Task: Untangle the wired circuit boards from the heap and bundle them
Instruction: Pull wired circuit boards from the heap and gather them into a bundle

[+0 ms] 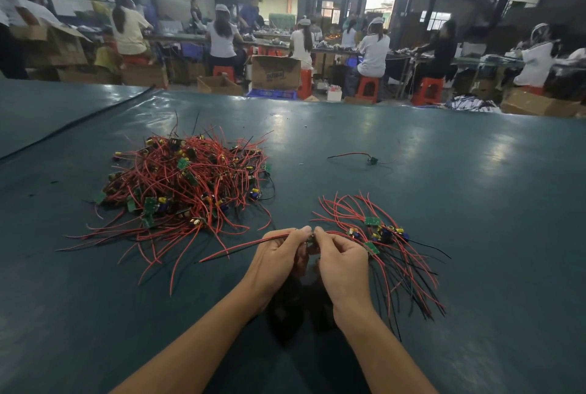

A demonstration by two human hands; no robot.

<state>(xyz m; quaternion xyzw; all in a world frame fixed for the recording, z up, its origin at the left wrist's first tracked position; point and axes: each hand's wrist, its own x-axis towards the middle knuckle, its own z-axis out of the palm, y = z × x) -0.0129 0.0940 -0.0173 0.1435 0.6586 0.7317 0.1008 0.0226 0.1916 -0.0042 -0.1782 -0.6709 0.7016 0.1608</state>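
While left hand (282, 255) and right hand (341, 258) both pinched one wired board (311, 237), mostly hidden between fingertips (305, 230), its red wire (253, 242) trailed leftward. Heap (187, 177) lay ahead-left, nearer left hand; sorted bundle (385, 235) lay just right of right hand, on counter (428, 155).

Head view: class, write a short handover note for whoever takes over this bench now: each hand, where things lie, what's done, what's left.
Left hand and right hand both pinch one wired board, red wires trailing left.
Tangled heap lies left on the table; a small sorted group lies right of the hands; one stray board farther back.
Done: a few boards pulled free and laid together.
Left: most of the heap; no tie seen on the group.
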